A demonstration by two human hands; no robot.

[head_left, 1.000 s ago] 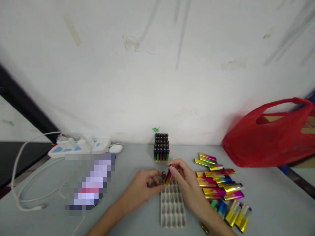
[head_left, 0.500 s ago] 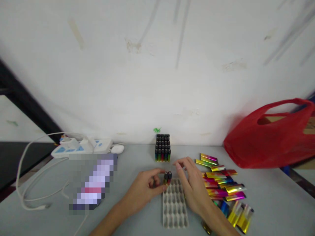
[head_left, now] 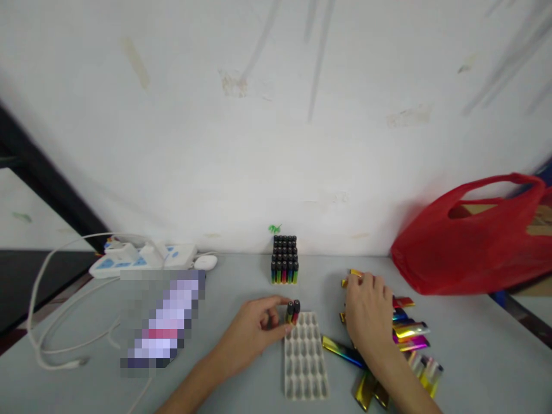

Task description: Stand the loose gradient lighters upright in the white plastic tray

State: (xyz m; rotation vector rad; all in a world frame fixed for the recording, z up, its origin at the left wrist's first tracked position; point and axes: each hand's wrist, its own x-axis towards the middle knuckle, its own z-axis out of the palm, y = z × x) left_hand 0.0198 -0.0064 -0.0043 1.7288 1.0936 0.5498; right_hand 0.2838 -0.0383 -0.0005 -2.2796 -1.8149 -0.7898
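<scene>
My left hand is closed around two upright batteries with black tops, at the back left corner of a white tray with rows of small hollows. Over the pile of shiny coloured batteries on the right is my right hand, its fingers curled down and its fingertips hidden. I cannot make out what they hold, if anything. Behind the tray, close to the wall, a block of upright batteries with black tops stands in tight rows.
A red plastic bag stands at the back right. On the left are a white power strip, a pixelated phone-like object and a looped white cable. Loose gold and blue pieces lie right of the tray.
My right hand has moved right, from above the tray to the pile, uncovering a gold and blue piece beside the tray. My left hand stays put with the two batteries.
</scene>
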